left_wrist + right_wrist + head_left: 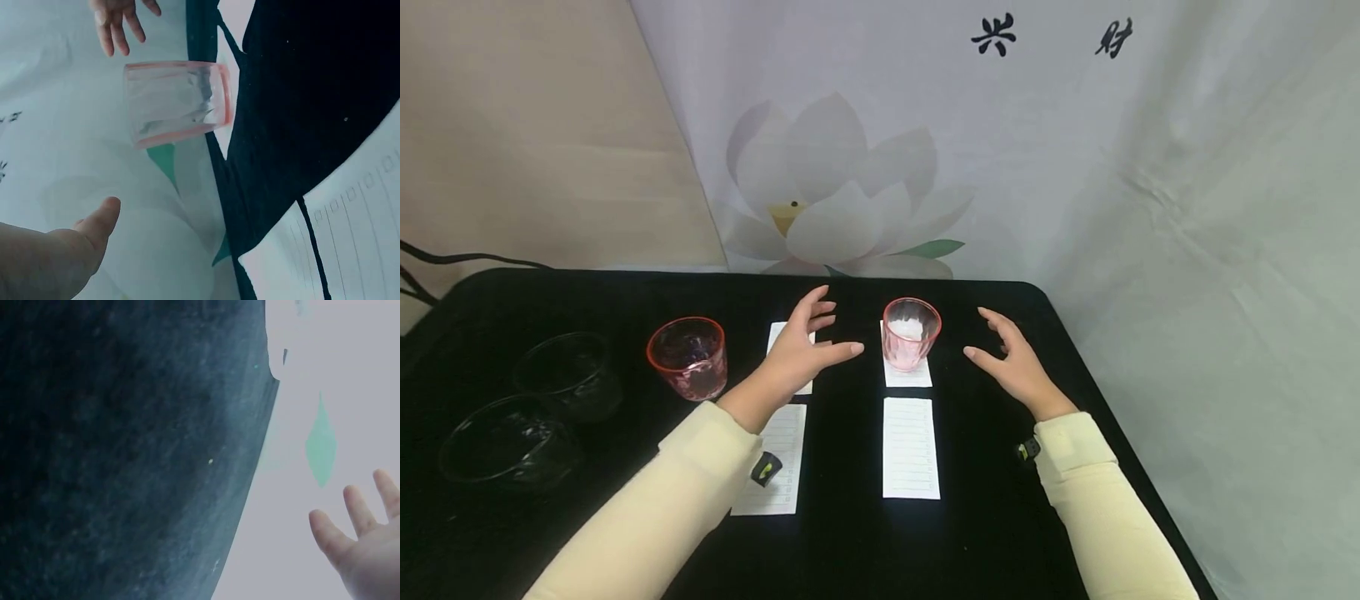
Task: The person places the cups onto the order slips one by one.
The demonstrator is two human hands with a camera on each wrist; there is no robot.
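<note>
Between hands point(797, 354) point(1018, 367), upright pink glass point(911, 340), mouth up

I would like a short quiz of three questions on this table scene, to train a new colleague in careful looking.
1. True or false: the pink glass is between the left hand and the right hand, touched by neither.
2. Fill in: that glass stands on a white ____.
3. How many glasses stand to the left of the left hand?

Key:
1. True.
2. Paper sheet.
3. Three: a second pink glass and two clear glasses.
</note>
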